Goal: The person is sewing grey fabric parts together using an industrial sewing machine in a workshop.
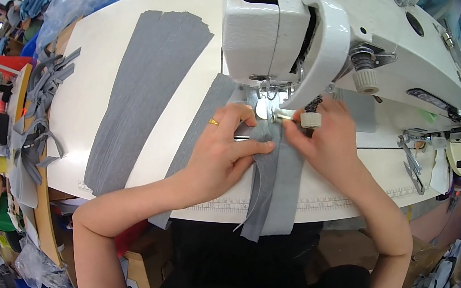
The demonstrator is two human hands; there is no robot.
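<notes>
A white sewing machine (249, 31) stands over the table, its metal presser foot (265, 106) down on grey fabric. My left hand (217, 151), with a ring on one finger, is closed at the left of the foot; thumb and forefinger pinch a grey fabric strip (260, 198) whose edge folds over. My right hand (332, 139) is closed at the right of the foot, its thumb on the fabric beside a small metal arm with a pale roller (311, 119). The roller partly hides its fingers. Strip ends hang over the table's front edge.
A wide grey fabric panel (149, 100) lies on the white table (79, 119) at left. Thread snips (415, 170) lie at right. Grey scraps (31, 153) hang beyond the left edge. A person in a green top (0, 209) sits farther left.
</notes>
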